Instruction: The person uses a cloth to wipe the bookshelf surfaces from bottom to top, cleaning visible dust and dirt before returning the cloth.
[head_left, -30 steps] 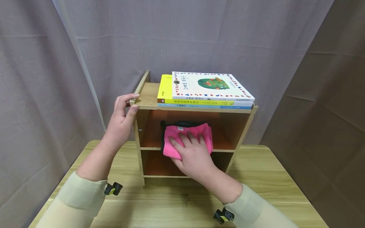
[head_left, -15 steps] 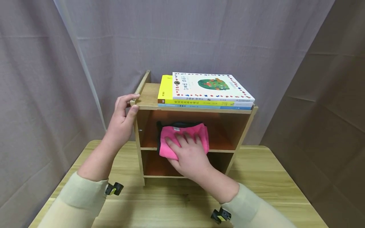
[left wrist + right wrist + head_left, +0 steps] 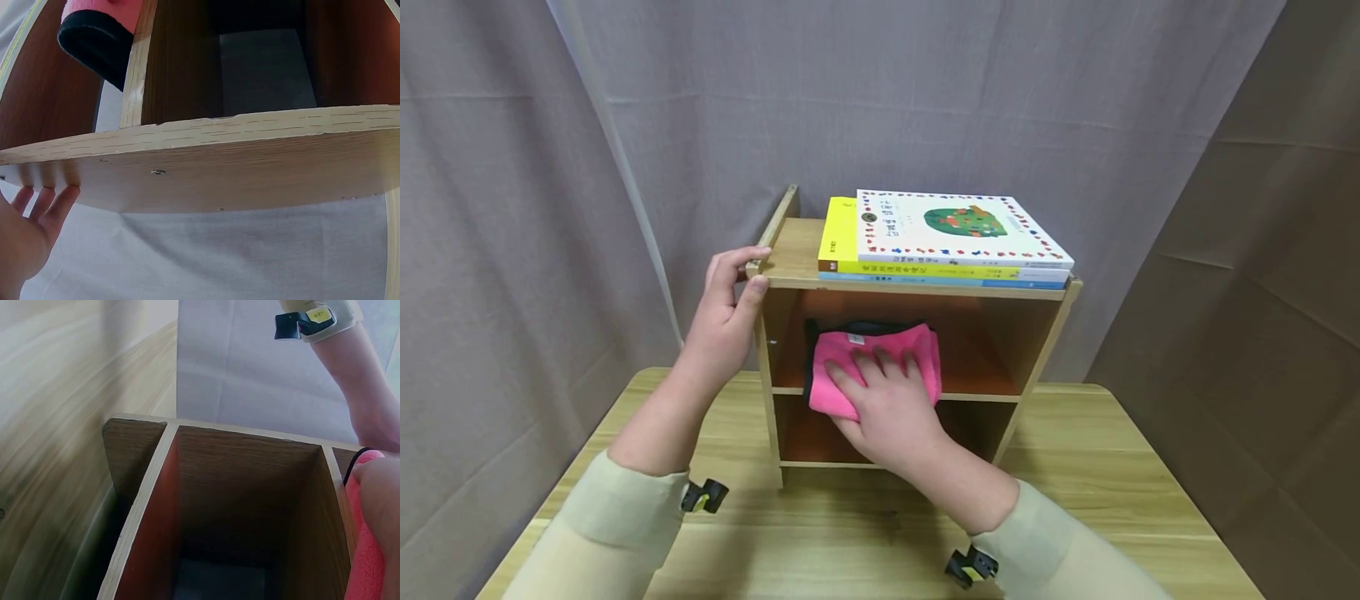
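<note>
In the head view a bright pink cloth (image 3: 831, 396) with a dark edging and a small white tag lies on the middle shelf of a small wooden bookshelf (image 3: 857, 392). My right hand (image 3: 891, 417) presses on it from above, fingers spread; its thumb is partly hidden below the cloth. At the bookshelf's upper left corner my left hand (image 3: 722, 321) holds the side panel, thumb at the front edge. The left wrist view has several left fingertips (image 3: 59, 206) against the panel's outer face. Pink cloth (image 3: 369, 562) also shows beside the right hand in the right wrist view.
A stack of books (image 3: 955, 229), white-covered on top with yellow and blue below, lies on the bookshelf's top board. The bookshelf stands on a wood-grain table (image 3: 1097, 467). Grey curtains (image 3: 700, 133) hang behind, and a brown one (image 3: 1240, 275) is at the right.
My right hand and the pink cloth have slid left along the middle shelf. The left hand has kept its hold on the side panel, and the books stay where they were.
</note>
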